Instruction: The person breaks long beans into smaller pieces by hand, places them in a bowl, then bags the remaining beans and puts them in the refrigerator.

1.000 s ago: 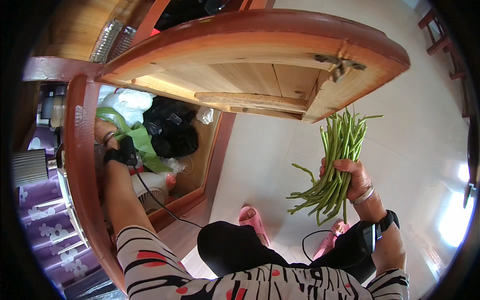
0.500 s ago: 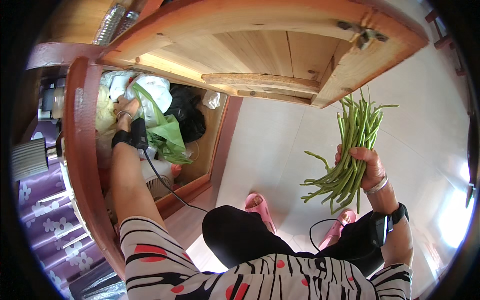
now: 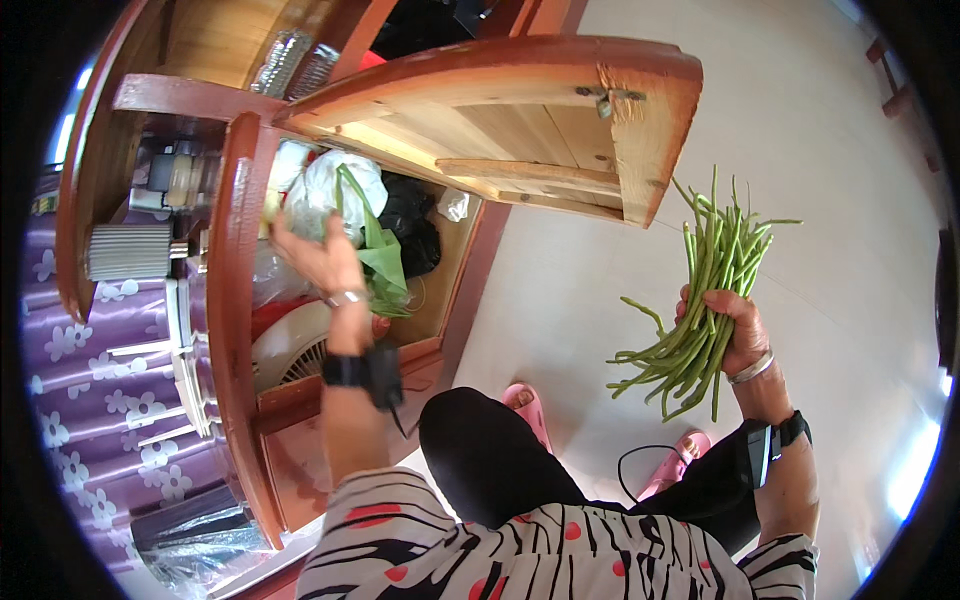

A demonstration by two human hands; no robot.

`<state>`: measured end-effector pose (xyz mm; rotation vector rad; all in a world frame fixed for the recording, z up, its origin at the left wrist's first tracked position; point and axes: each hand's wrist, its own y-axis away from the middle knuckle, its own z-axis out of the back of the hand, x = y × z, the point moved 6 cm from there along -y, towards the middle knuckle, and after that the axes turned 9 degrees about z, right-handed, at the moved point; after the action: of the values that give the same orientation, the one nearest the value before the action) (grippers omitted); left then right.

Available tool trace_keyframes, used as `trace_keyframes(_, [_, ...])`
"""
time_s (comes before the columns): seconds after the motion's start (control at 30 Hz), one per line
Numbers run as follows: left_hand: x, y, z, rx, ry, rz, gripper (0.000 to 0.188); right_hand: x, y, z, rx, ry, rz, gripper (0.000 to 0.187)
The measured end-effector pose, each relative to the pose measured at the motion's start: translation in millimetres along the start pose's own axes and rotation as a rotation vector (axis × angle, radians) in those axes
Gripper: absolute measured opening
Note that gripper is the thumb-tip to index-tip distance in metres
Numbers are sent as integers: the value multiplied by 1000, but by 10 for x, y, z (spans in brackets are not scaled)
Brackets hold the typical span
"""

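Note:
My right hand [image 3: 735, 330] is closed around a bunch of long green beans [image 3: 715, 270], held over the floor at the right. The beans fan out above and below my fist. At the left, my left hand [image 3: 325, 262] is over an open wooden cabinet [image 3: 455, 265], blurred by motion. Its fingers look apart, with nothing seen in them. Close to it inside the cabinet are a white plastic bag [image 3: 325, 195], a green plastic bag [image 3: 385, 255] and a black plastic bag [image 3: 410, 225]. A white fan-like thing with a grille [image 3: 295, 345] lies lower down.
The cabinet's wooden door [image 3: 540, 125] stands open between the cabinet and the beans. A reddish-brown upright post [image 3: 235, 300] borders the opening on the left. Beyond it hangs a purple flowered cloth [image 3: 90, 400]. My pink slippers [image 3: 535, 415] are on the pale floor.
My left hand has drawn back from the bags, nearer to me and to the right. The view has shifted, showing more of the left side. My right hand still holds the green beans.

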<state>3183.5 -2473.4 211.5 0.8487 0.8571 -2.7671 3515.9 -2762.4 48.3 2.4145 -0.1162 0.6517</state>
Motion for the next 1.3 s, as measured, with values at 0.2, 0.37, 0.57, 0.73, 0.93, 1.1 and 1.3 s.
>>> trace_keyframes(0.2, [1050, 686, -139, 110, 192, 425, 100, -18, 12, -11, 8, -21, -7, 27])
trace_keyframes(0.37, [1632, 663, -663, 372, 493, 1092, 109, -31, 6, -32, -5, 24, -21, 30])
trace_keyframes(0.57, [1315, 39, -1275, 267, 810, 971, 76, -49, 4, -5, -10, 62, -31, 36])
trace_keyframes(0.73, [1117, -615, -1507, 354, 958, 976, 54, 31, 37, -81, -14, 75, 19, 36])
trace_keyframes(0.93, [1068, -385, -1269, 679, 532, 981, 70, 38, 29, -82, -36, 45, -15, 29])
trace_keyframes(1.1, [1304, 76, -1027, 678, 478, 896, 74, 40, 40, -134, 4, 42, -2, 29])
trace_keyframes(1.3, [1284, 331, -452, 369, 429, 796, 57, 29, 37, -109, -6, -8, 11, 29])
